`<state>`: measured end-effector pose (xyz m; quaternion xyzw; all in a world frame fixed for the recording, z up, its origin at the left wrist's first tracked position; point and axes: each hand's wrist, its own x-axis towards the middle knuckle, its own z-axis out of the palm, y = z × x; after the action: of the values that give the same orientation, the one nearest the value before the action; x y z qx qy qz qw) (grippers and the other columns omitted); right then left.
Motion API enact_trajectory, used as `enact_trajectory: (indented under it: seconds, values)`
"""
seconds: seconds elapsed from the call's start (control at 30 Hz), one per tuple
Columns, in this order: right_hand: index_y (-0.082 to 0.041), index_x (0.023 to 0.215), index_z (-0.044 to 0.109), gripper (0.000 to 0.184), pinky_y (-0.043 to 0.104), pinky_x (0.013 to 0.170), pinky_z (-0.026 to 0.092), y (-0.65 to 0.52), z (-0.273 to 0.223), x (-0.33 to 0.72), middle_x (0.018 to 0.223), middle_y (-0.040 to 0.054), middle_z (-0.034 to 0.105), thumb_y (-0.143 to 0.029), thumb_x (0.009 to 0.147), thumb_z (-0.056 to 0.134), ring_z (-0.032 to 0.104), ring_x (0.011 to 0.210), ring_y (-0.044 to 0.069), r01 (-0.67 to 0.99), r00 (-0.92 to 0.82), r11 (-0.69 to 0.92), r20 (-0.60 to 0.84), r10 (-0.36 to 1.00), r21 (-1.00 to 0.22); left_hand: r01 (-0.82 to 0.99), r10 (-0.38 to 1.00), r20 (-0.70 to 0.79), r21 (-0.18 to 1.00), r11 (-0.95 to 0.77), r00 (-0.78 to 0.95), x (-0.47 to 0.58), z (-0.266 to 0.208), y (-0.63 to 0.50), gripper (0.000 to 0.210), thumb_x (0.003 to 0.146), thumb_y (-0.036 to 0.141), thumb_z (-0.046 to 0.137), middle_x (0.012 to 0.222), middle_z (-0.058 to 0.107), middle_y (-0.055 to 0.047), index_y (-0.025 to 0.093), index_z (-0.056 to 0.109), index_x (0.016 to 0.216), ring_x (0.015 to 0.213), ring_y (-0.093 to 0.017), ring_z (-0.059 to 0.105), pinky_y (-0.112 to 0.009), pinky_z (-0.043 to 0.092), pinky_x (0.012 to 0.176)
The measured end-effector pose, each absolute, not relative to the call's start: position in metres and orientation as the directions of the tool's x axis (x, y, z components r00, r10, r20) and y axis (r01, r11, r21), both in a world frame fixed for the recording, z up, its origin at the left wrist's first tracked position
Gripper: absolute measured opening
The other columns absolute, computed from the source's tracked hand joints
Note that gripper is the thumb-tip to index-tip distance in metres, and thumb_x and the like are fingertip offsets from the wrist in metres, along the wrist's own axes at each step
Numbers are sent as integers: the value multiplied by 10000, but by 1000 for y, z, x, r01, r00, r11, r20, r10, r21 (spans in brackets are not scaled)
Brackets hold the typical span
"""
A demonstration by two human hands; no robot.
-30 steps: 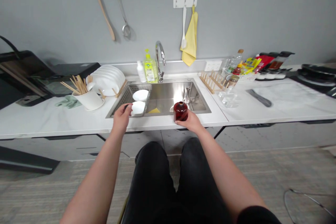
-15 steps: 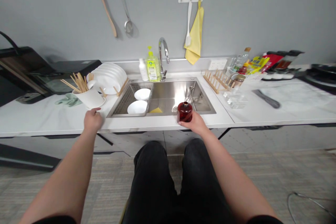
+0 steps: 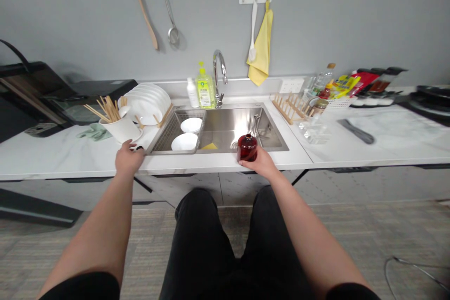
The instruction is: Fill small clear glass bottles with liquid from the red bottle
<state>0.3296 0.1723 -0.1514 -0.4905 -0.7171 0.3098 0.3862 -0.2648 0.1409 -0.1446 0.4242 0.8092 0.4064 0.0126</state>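
Observation:
My right hand (image 3: 262,163) is wrapped around the lower side of a dark red glass bottle (image 3: 247,148) with a narrow uncovered neck. The bottle stands upright at the front rim of the sink (image 3: 242,119). My left hand (image 3: 129,158) is above the counter, just in front of the white utensil holder (image 3: 121,130). A small black cap-like piece (image 3: 139,148) shows at its thumb and fingertips. My fingers partly hide that piece.
White bowls (image 3: 185,141) sit in a wire basket at the sink's left. Behind are the faucet (image 3: 218,75) and a green soap bottle (image 3: 205,89). White plates (image 3: 149,103) stand left; a wooden rack (image 3: 290,108) and clear glassware (image 3: 314,132) are right.
My left hand has shifted slightly right and turned, and the small black piece has come into sight at its fingers. My right hand stays on the red bottle.

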Motion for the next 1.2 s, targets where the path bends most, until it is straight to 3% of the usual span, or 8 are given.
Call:
enact_trajectory:
  seconds: [0.13, 0.23, 0.37, 0.53, 0.77, 1.07, 1.13, 1.2]
  values:
    - [-248, 1258, 756, 656, 477, 935, 639, 171, -148, 329, 1145, 87, 880, -499, 723, 1038, 828, 1049, 365, 485, -206, 322, 251, 946, -813, 656, 631, 390, 710, 257, -670, -258, -141, 137, 587, 833, 289, 769, 1283, 734, -110, 175, 612, 1387, 1175, -332, 678, -539, 533, 1147]
    - [-251, 1237, 757, 631, 470, 939, 636, 170, -147, 329, 1137, 77, 878, -489, 725, 1040, 825, 1032, 352, 487, -213, 324, 250, 945, -811, 707, 621, 497, 695, 135, -607, -225, -139, 138, 561, 881, 313, 727, 1407, 702, -173, 151, 623, 1408, 1320, -372, 646, -555, 521, 1185]
    - [-248, 1267, 753, 661, 471, 960, 638, 171, -148, 329, 1170, 81, 879, -485, 725, 1047, 827, 1060, 353, 473, -219, 335, 260, 941, -815, 788, 693, 628, 600, -141, -354, -132, -137, 148, 529, 992, 442, 687, 1487, 704, -152, 213, 657, 1468, 1413, -344, 649, -487, 532, 1200]
    - [-241, 1326, 742, 730, 468, 994, 641, 172, -151, 328, 1200, 77, 881, -486, 716, 1058, 834, 1097, 346, 435, -235, 325, 242, 941, -840, 810, 760, 639, 381, -445, 117, -23, -133, 171, 488, 1094, 493, 591, 1500, 725, -183, 203, 686, 1475, 1458, -382, 628, -553, 446, 1302]
    - [-267, 1376, 720, 808, 489, 1044, 637, 173, -149, 330, 1252, 70, 875, -488, 690, 1087, 830, 1150, 355, 432, -243, 322, 235, 941, -842, 849, 813, 515, 270, -454, 271, 0, -160, 195, 601, 1109, 563, 577, 1643, 648, -209, 211, 642, 1592, 1591, -436, 519, -622, 378, 1342]
    - [-282, 1561, 649, 1064, 552, 1152, 613, 175, -153, 332, 1369, 100, 839, -542, 640, 1112, 799, 1269, 393, 408, -261, 340, 248, 933, -848, 853, 831, 501, 299, -428, 241, -3, -165, 201, 574, 1115, 552, 541, 1524, 720, -219, 186, 696, 1528, 1512, -442, 582, -616, 425, 1307]
    - [-302, 1684, 553, 1222, 564, 1226, 577, 172, -154, 333, 1552, 126, 754, -559, 629, 1114, 733, 1417, 403, 360, -274, 363, 274, 922, -860, 861, 825, 508, 275, -428, 247, -3, -164, 200, 566, 1118, 550, 536, 1496, 735, -217, 181, 707, 1510, 1489, -443, 597, -605, 441, 1294]
    - [-327, 1806, 381, 1413, 567, 1269, 551, 165, -156, 340, 1783, 163, 546, -592, 625, 1109, 640, 1544, 409, 300, -259, 388, 317, 912, -871, 867, 819, 515, 255, -428, 253, -4, -165, 200, 560, 1122, 549, 529, 1475, 743, -218, 177, 713, 1499, 1468, -441, 610, -600, 455, 1282]
